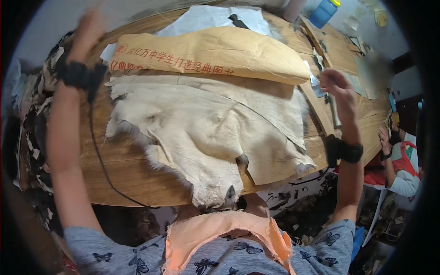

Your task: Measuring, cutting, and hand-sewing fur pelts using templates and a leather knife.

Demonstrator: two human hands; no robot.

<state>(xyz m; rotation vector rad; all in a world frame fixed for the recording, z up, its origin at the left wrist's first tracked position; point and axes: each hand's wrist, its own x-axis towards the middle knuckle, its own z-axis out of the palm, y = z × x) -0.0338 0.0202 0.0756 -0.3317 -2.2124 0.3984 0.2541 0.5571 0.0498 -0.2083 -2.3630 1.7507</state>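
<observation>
A fur pelt (192, 119) is spread skin-side up on the wooden surface (133, 167), partly under brown paper (206, 51). The left hand (91, 28) is too blurred for its fingers to be judged; the right hand (340, 88) is held with fingers loosely parted.

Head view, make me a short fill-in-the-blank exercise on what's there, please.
The table under the pale hide is made of ____.
The brown paper carries printing coloured ____.
The blue bottle has a lid coloured ____.
A thin cable runs from the black band on the person's ____ wrist.

Missing words: wood; red; yellow; left.
</observation>
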